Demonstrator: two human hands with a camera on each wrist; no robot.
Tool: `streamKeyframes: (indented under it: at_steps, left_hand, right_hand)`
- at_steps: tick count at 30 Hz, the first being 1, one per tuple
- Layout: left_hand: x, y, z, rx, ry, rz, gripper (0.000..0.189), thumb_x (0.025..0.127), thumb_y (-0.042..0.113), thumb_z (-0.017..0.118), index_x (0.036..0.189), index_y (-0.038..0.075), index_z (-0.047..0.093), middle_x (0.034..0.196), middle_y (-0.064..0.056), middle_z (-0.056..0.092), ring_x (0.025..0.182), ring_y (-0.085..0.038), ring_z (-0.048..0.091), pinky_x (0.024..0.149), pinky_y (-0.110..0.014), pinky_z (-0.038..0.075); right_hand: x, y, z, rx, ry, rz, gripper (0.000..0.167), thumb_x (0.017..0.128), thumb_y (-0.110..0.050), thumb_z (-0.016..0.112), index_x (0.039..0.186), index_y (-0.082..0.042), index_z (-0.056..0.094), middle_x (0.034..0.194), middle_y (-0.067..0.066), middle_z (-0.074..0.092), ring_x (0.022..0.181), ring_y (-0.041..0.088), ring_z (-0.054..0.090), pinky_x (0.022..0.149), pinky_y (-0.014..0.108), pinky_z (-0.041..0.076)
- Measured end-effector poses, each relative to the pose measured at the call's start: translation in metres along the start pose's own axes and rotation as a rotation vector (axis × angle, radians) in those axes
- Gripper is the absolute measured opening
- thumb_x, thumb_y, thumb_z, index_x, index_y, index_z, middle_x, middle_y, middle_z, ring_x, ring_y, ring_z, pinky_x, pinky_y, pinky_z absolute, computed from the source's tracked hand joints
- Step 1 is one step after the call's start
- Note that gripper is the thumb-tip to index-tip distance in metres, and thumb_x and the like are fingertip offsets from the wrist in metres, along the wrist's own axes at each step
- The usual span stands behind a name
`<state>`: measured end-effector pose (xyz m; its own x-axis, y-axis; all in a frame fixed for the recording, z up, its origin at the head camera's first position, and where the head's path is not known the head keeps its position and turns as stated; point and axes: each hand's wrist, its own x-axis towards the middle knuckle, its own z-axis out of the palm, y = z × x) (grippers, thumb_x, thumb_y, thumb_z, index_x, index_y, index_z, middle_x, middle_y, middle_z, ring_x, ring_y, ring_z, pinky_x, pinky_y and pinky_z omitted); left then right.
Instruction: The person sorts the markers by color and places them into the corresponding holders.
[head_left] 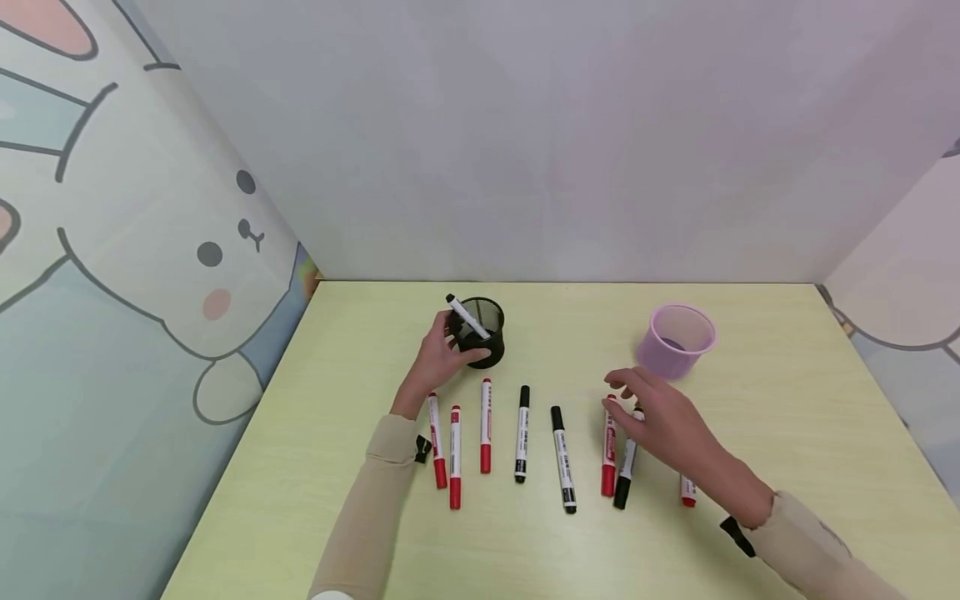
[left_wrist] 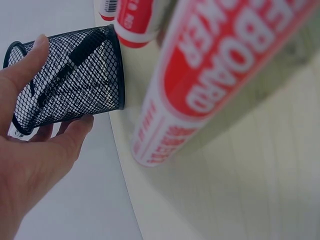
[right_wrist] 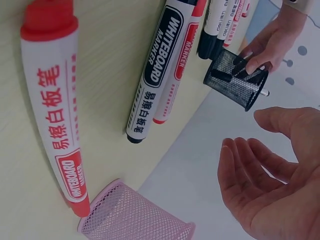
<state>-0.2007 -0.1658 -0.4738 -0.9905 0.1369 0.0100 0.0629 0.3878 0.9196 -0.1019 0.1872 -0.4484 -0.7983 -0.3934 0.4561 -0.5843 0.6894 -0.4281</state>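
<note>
A black mesh pen cup [head_left: 495,343] stands near the table's back left, and my left hand [head_left: 441,357] grips it, thumb on one side and fingers round the other. Leaning in that cup is one white-bodied marker [head_left: 468,317], its dark end above the rim. My right hand [head_left: 667,417] hovers over the right-hand markers, fingers loosely bent and apart from the thumb, holding nothing. Partly beneath it lie a red whiteboard marker [head_left: 608,458], a black whiteboard marker [head_left: 624,479] and another red one [head_left: 687,492], mostly hidden by the wrist.
Beyond the right hand stands a pink mesh cup [head_left: 663,358]. Across the middle lie two black markers [head_left: 521,433], and to their left several red ones [head_left: 486,425], all roughly lengthwise. A pale wall [head_left: 555,167] closes off the table's [head_left: 570,325] back edge.
</note>
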Motion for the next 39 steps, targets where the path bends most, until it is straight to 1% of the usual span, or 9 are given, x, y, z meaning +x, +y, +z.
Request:
streamKeyframes:
  at_steps: [7, 12, 16, 22, 27, 30, 33, 39]
  left_hand:
    - [0.001, 0.001, 0.001, -0.004, -0.004, -0.002, 0.081, 0.086, 0.015, 0.086, 0.148, 0.008, 0.034, 0.149, -0.014, 0.048, 0.145, -0.031, 0.041, 0.120, -0.044, 0.034]
    - [0.001, 0.000, 0.001, -0.003, -0.005, -0.003, 0.081, 0.086, 0.016, 0.086, 0.148, 0.008, 0.034, 0.150, -0.013, 0.048, 0.145, -0.029, 0.040, 0.120, -0.044, 0.034]
    - [0.001, 0.000, 0.002, 0.000, -0.002, -0.008, 0.081, 0.086, 0.017, 0.086, 0.148, 0.009, 0.034, 0.149, -0.012, 0.048, 0.144, -0.029, 0.041, 0.120, -0.043, 0.035]
    - [0.001, 0.001, 0.002, 0.000, -0.007, -0.004, 0.081, 0.086, 0.017, 0.085, 0.148, 0.009, 0.034, 0.150, -0.013, 0.047, 0.145, -0.030, 0.040, 0.120, -0.044, 0.035]
    - [0.002, 0.001, 0.002, 0.003, -0.005, -0.007, 0.081, 0.086, 0.018, 0.086, 0.148, 0.009, 0.034, 0.150, -0.013, 0.047, 0.144, -0.030, 0.041, 0.120, -0.043, 0.035]
    - [0.002, 0.001, 0.001, 0.007, -0.007, -0.004, 0.082, 0.086, 0.018, 0.086, 0.149, 0.008, 0.034, 0.150, -0.013, 0.047, 0.145, -0.030, 0.040, 0.120, -0.044, 0.035]
    - [0.002, 0.000, 0.001, 0.009, -0.008, -0.001, 0.083, 0.086, 0.018, 0.086, 0.149, 0.008, 0.033, 0.150, -0.014, 0.047, 0.145, -0.032, 0.040, 0.120, -0.044, 0.035]
    - [0.002, 0.001, 0.002, 0.009, -0.007, -0.005, 0.084, 0.086, 0.018, 0.086, 0.150, 0.008, 0.033, 0.150, -0.014, 0.047, 0.145, -0.032, 0.040, 0.120, -0.045, 0.035]
  right_hand:
    - [-0.012, 0.001, -0.004, -0.013, -0.019, 0.092, 0.037, 0.082, -0.005, 0.085, 0.114, -0.007, 0.067, 0.105, 0.007, 0.069, 0.087, 0.024, 0.070, 0.067, 0.042, 0.060]
    - [-0.020, 0.003, -0.005, -0.029, -0.003, 0.125, 0.038, 0.081, -0.005, 0.085, 0.113, -0.006, 0.065, 0.106, 0.008, 0.069, 0.086, 0.025, 0.070, 0.065, 0.040, 0.059]
    - [-0.026, 0.003, -0.006, -0.036, -0.007, 0.177, 0.035, 0.083, -0.007, 0.083, 0.113, -0.004, 0.066, 0.105, 0.010, 0.070, 0.084, 0.026, 0.070, 0.064, 0.039, 0.058]
    - [-0.035, 0.001, -0.008, -0.026, -0.066, 0.305, 0.036, 0.087, -0.011, 0.081, 0.118, -0.001, 0.065, 0.103, 0.013, 0.071, 0.084, 0.028, 0.068, 0.065, 0.043, 0.058]
    - [-0.044, 0.002, -0.006, -0.021, -0.091, 0.356, 0.039, 0.087, -0.011, 0.081, 0.120, 0.000, 0.063, 0.102, 0.013, 0.070, 0.083, 0.027, 0.067, 0.064, 0.042, 0.055]
    - [-0.048, 0.002, -0.004, -0.011, -0.107, 0.386, 0.040, 0.087, -0.012, 0.082, 0.120, 0.002, 0.063, 0.102, 0.014, 0.070, 0.082, 0.026, 0.067, 0.065, 0.044, 0.056]
    - [-0.050, 0.003, -0.003, 0.011, -0.139, 0.434, 0.044, 0.088, -0.015, 0.082, 0.121, 0.005, 0.062, 0.101, 0.015, 0.069, 0.082, 0.026, 0.067, 0.067, 0.045, 0.056]
    - [-0.051, 0.002, -0.001, 0.038, -0.228, 0.531, 0.052, 0.090, -0.021, 0.081, 0.123, 0.011, 0.058, 0.098, 0.016, 0.068, 0.077, 0.021, 0.065, 0.062, 0.038, 0.054]
